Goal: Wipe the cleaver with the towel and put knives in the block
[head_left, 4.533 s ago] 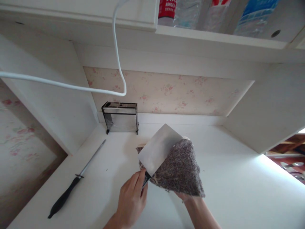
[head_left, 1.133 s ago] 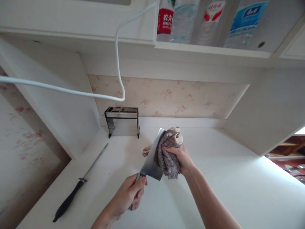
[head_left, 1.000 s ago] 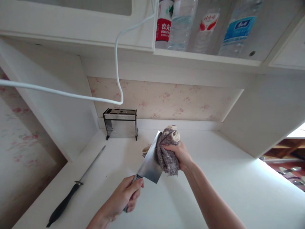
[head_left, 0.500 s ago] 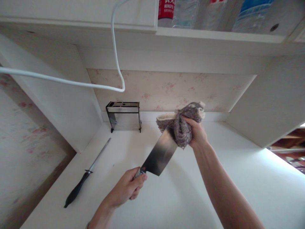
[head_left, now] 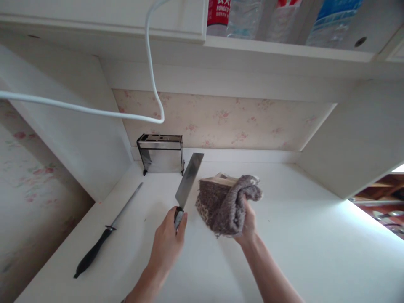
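My left fingers grasp the cleaver, right fingers the cloth, between the surface's edges; wiping likely needs contact next.

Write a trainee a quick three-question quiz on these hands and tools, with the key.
1. Which hand grips the cleaver, and which the cloth?
2. True or false: the cleaver's blade is pressed against the cloth.
3. Fill in: the metal rod lying on the counter has a ____ handle.

Key:
1. The left hand grips the cleaver; the right hand, the cloth.
2. False; a gap shows between them.
3. Black.
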The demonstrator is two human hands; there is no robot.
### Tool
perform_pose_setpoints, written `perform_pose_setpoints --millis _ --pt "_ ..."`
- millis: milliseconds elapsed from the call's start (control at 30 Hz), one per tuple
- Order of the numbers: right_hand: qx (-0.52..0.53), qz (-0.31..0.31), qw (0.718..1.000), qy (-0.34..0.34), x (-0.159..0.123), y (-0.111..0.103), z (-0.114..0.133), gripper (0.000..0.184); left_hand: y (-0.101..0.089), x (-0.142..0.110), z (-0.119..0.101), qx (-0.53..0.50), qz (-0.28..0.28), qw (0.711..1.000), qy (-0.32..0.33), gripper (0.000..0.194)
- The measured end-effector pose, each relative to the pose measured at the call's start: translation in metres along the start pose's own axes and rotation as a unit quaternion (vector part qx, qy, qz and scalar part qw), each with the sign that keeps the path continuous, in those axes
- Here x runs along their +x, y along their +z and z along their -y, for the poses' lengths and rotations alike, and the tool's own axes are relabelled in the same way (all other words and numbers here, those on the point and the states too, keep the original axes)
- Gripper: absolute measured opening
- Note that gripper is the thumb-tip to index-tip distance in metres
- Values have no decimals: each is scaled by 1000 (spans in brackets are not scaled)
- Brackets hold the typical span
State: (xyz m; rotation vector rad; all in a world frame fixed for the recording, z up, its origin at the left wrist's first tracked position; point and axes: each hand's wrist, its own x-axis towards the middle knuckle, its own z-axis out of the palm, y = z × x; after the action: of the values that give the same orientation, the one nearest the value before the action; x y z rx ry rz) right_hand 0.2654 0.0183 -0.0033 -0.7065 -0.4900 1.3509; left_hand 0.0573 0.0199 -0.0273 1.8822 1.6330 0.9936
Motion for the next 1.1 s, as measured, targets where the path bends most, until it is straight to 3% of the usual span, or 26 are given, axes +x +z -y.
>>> perform_pose_setpoints --millis 100,167,300,467,633,867,1000,1100 --pt "-15 -3 999 29 -9 38 -32 39 8 -8 -1 80 26 993 80 24" --pt "-66 -10 998 -6 -7 59 -42 49 12 -14 2 138 35 981 135 26" --pt "-136 -68 986 -71 5 75 -44 63 17 -21 13 261 -10 933 247 22" --pt "-106 -123 985 -56 26 64 -29 63 15 -22 20 271 -13 922 274 26" --pt "-123 -159 979 -34 51 53 1 58 12 -20 22 284 -18 914 288 31" --pt "-175 -145 971 -67 87 47 52 52 7 -16 26 296 -24 910 288 30" --pt "-143 -159 969 -126 108 29 93 41 7 -16 27 266 -15 934 237 30" --pt "-110 -125 980 -111 108 -1 114 28 7 -15 21 181 -1 967 177 24"
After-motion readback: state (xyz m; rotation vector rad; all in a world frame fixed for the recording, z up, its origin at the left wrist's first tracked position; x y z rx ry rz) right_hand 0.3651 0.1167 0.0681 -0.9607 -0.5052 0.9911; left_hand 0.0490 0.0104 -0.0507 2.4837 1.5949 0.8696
